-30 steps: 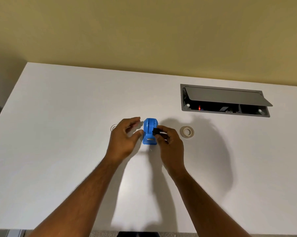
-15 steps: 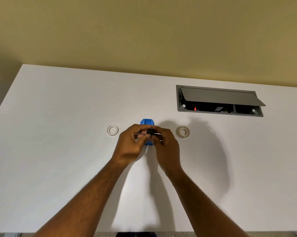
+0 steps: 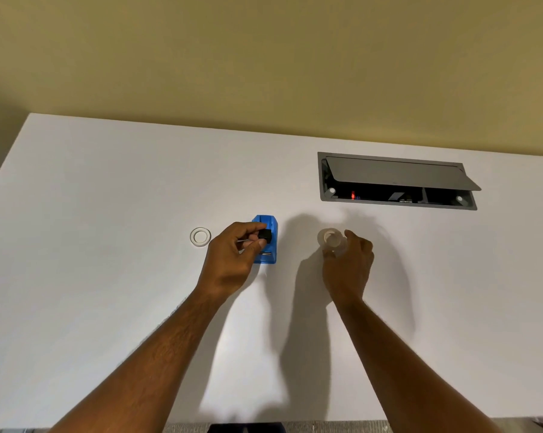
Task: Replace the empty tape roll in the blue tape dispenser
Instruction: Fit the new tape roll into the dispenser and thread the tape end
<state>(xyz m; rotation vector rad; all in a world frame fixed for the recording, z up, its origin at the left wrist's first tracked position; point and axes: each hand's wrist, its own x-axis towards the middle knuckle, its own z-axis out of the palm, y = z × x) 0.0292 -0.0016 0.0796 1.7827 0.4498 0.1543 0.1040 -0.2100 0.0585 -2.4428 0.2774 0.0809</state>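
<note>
blue tape dispenser [image 3: 265, 239]: sits on the white desk [image 3: 107, 214] near its middle, partly behind the left hand; its roll bay appears to have no roll in it.
left hand [image 3: 229, 260]: thumb and forefinger pinched on a small black spindle [image 3: 265, 235], held just in front of the dispenser.
right hand [image 3: 348, 264]: fingers curled around the new tape roll [image 3: 332, 239], to the right of the dispenser; the roll is blurred, so i cannot tell whether it is off the desk.
empty core [image 3: 200, 236]: a thin clear ring lying flat on the desk, left of the dispenser and apart from both hands.
cable hatch [image 3: 395, 181]: grey, lid propped open, far right side of the desk (no part in the task).
step in hand: the old roll is out and the spindle is free; the full roll is being fetched.
next move: bring roll and spindle together, push the spindle through the roll's centre hole, then seat both ends in the dispenser's slots.
care needed: the loose end of the tape should face the cutter, or it will feed the wrong way.
</note>
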